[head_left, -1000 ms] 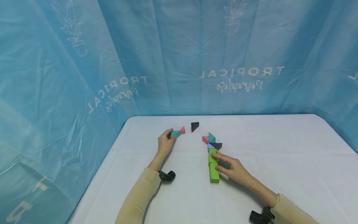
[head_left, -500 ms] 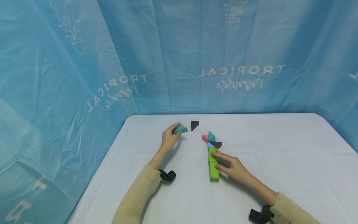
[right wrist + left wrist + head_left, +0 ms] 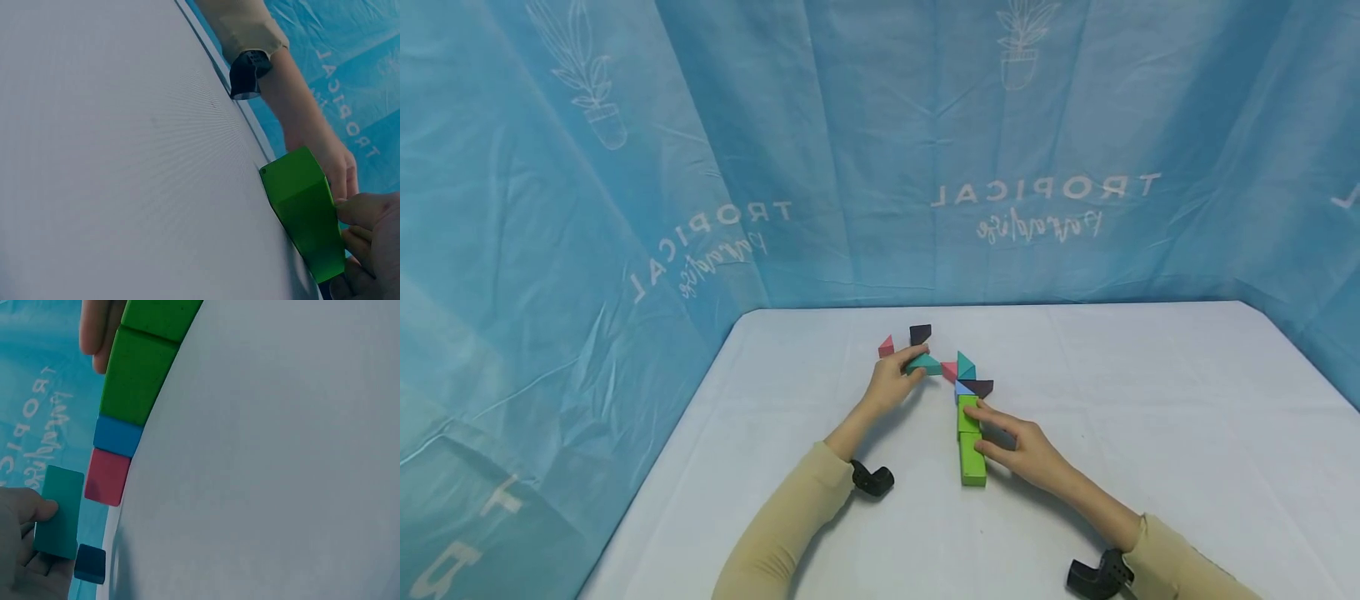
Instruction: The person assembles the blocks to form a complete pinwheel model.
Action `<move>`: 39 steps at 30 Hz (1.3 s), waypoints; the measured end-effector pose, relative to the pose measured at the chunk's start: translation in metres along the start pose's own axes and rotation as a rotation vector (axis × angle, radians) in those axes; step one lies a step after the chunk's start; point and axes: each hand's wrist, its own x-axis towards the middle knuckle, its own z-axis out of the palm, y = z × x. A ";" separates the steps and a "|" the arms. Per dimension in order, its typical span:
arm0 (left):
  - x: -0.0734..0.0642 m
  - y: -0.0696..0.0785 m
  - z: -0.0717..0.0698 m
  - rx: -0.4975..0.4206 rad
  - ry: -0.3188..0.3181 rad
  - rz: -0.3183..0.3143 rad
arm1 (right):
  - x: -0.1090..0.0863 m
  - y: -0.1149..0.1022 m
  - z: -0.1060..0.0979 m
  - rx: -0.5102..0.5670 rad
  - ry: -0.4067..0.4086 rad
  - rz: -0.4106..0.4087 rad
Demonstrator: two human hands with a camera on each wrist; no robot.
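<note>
My left hand (image 3: 891, 385) pinches a teal triangular block (image 3: 929, 366) between thumb and fingers, close to the left of a pink block (image 3: 950, 372). In the left wrist view the teal block (image 3: 60, 512) appears above the table, its long face toward the camera. My right hand (image 3: 1032, 450) touches the right side of two green blocks lying end to end, the farther green block (image 3: 967, 414) and the nearer green block (image 3: 973, 463). Beyond them, a small blue triangle (image 3: 962, 392), a dark block (image 3: 979, 387), the pink block and another teal piece (image 3: 966, 367) lie together.
A loose pink triangle (image 3: 886, 347) and a dark angled block (image 3: 920, 334) lie near the far edge, just beyond my left hand. White cloth covers the table (image 3: 1150, 417). A blue printed curtain (image 3: 880, 167) rises behind it and at the sides.
My left hand has carried the teal triangular block rightward, away from the loose pink triangle and up close to the block row. My right hand stays at the green blocks.
</note>
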 end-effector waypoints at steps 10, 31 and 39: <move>-0.005 -0.002 0.010 0.084 -0.027 -0.001 | 0.001 -0.032 -0.007 0.001 -0.013 -0.008; -0.008 -0.007 0.014 0.062 0.014 -0.020 | 0.002 -0.032 -0.008 0.010 -0.006 -0.012; -0.006 -0.005 0.021 0.068 0.008 -0.026 | 0.000 -0.001 0.000 -0.002 0.008 -0.019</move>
